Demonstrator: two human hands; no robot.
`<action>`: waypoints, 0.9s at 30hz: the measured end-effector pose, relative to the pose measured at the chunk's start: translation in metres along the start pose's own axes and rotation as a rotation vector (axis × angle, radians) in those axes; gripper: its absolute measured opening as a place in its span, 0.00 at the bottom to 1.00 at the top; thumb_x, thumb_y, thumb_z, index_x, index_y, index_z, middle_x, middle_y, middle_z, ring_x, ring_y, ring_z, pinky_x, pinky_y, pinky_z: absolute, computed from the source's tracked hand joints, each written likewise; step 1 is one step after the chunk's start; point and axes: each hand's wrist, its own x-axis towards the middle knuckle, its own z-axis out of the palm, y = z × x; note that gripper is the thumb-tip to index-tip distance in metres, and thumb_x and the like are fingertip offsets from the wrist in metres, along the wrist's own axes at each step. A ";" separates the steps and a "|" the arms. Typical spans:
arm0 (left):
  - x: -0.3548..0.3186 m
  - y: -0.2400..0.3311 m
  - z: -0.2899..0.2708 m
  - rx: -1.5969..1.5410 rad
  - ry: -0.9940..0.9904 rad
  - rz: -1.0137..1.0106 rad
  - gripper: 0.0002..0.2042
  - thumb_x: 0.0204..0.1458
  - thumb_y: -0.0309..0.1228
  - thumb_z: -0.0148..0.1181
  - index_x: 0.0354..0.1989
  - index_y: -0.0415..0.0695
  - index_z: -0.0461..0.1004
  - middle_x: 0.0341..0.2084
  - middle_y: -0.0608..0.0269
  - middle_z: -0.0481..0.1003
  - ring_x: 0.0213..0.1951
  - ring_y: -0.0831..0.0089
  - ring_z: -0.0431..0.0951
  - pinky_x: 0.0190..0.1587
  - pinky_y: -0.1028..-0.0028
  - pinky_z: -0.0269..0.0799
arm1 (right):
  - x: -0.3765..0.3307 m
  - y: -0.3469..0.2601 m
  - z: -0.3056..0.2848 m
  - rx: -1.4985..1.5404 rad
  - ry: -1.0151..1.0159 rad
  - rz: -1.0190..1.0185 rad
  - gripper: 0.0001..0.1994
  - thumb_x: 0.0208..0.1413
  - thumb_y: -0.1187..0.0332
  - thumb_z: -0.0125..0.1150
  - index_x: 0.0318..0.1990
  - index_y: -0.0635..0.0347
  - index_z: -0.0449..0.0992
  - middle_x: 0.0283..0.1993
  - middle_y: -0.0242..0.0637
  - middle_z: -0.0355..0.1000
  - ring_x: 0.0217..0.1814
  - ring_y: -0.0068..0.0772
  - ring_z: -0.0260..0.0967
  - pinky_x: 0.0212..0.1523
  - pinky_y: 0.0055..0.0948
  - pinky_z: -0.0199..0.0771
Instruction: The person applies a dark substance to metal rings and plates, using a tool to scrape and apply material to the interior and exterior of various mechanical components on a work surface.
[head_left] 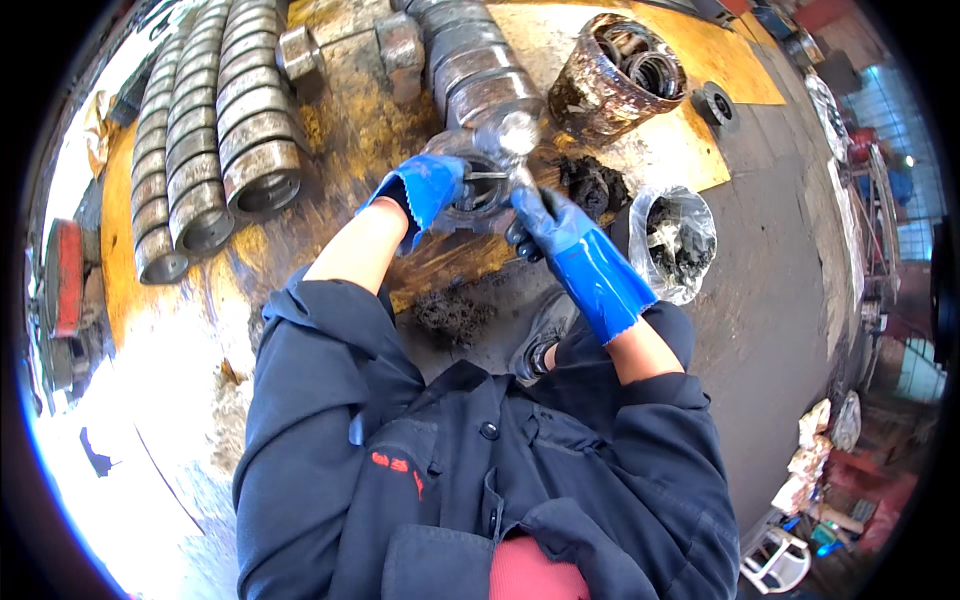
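The left hand (432,190) looks curled round a thin rod (488,175) at the near end of the grooved cylinder (482,78), beside the grimy bucket (585,100). The right hand (548,222) grips a blurred hammer-like tool (515,134); a greasy slip could bruise the left.

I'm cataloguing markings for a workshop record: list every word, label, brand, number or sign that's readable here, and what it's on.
Dark work jacket: red marks on its chest, too small and distorted to quote.
Spiral-grooved metal cylinder at top centre: none readable.
Grimy metal bucket: none readable.
Nothing else is legible.
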 end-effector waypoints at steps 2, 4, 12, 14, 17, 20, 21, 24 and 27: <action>-0.012 -0.010 0.007 -0.066 0.156 0.213 0.14 0.54 0.35 0.52 0.43 0.45 0.80 0.39 0.43 0.78 0.44 0.49 0.79 0.49 0.60 0.74 | -0.002 -0.012 0.005 -0.007 -0.033 -0.017 0.22 0.62 0.48 0.54 0.49 0.58 0.73 0.28 0.33 0.73 0.25 0.20 0.69 0.25 0.22 0.69; -0.014 -0.003 0.001 -0.007 0.122 0.234 0.13 0.53 0.33 0.53 0.43 0.45 0.80 0.38 0.45 0.79 0.42 0.50 0.80 0.47 0.60 0.75 | -0.005 -0.001 0.008 0.008 -0.006 -0.118 0.23 0.63 0.47 0.52 0.50 0.58 0.73 0.28 0.33 0.73 0.25 0.21 0.69 0.25 0.23 0.69; -0.005 0.007 -0.003 -0.173 0.086 0.058 0.13 0.54 0.35 0.55 0.42 0.43 0.79 0.38 0.45 0.79 0.42 0.50 0.79 0.45 0.60 0.75 | -0.001 0.014 0.002 0.019 0.045 0.094 0.27 0.61 0.42 0.52 0.47 0.60 0.75 0.25 0.30 0.70 0.21 0.19 0.63 0.23 0.20 0.62; -0.005 0.007 -0.005 -0.158 0.079 0.048 0.13 0.54 0.35 0.55 0.43 0.43 0.79 0.38 0.45 0.79 0.42 0.50 0.79 0.45 0.60 0.75 | -0.009 -0.005 0.003 0.065 0.035 -0.089 0.26 0.62 0.43 0.53 0.47 0.61 0.75 0.25 0.31 0.70 0.21 0.18 0.63 0.23 0.20 0.62; 0.004 0.013 -0.009 -0.134 0.064 0.045 0.13 0.54 0.34 0.55 0.43 0.42 0.79 0.38 0.45 0.78 0.42 0.50 0.79 0.44 0.60 0.75 | -0.005 0.018 0.006 0.049 0.115 -0.300 0.23 0.62 0.47 0.53 0.47 0.61 0.75 0.24 0.31 0.69 0.22 0.18 0.63 0.22 0.21 0.61; 0.014 0.021 -0.010 -0.096 0.032 0.019 0.13 0.55 0.34 0.55 0.43 0.41 0.79 0.38 0.45 0.78 0.41 0.50 0.79 0.44 0.60 0.75 | 0.016 0.071 -0.011 -0.121 0.106 0.008 0.23 0.61 0.47 0.54 0.45 0.61 0.75 0.23 0.31 0.69 0.20 0.19 0.62 0.21 0.22 0.60; 0.015 0.020 -0.011 -0.063 0.021 -0.012 0.13 0.55 0.34 0.55 0.43 0.41 0.78 0.38 0.45 0.78 0.41 0.50 0.79 0.43 0.59 0.75 | 0.021 0.065 -0.009 -0.222 0.052 0.180 0.23 0.61 0.47 0.55 0.44 0.61 0.75 0.22 0.32 0.69 0.19 0.19 0.61 0.20 0.22 0.59; 0.003 0.008 -0.001 0.142 -0.061 -0.069 0.13 0.54 0.33 0.56 0.44 0.41 0.78 0.38 0.45 0.78 0.41 0.49 0.79 0.43 0.60 0.75 | 0.005 0.036 -0.005 -0.024 0.017 0.159 0.25 0.61 0.44 0.54 0.44 0.60 0.75 0.22 0.32 0.68 0.20 0.20 0.62 0.21 0.22 0.59; -0.007 0.013 -0.010 0.090 -0.060 -0.024 0.13 0.54 0.31 0.55 0.45 0.41 0.78 0.39 0.46 0.78 0.42 0.50 0.79 0.44 0.60 0.74 | -0.013 -0.005 0.001 0.074 0.017 -0.087 0.25 0.61 0.44 0.53 0.44 0.60 0.75 0.22 0.32 0.68 0.21 0.20 0.63 0.22 0.23 0.60</action>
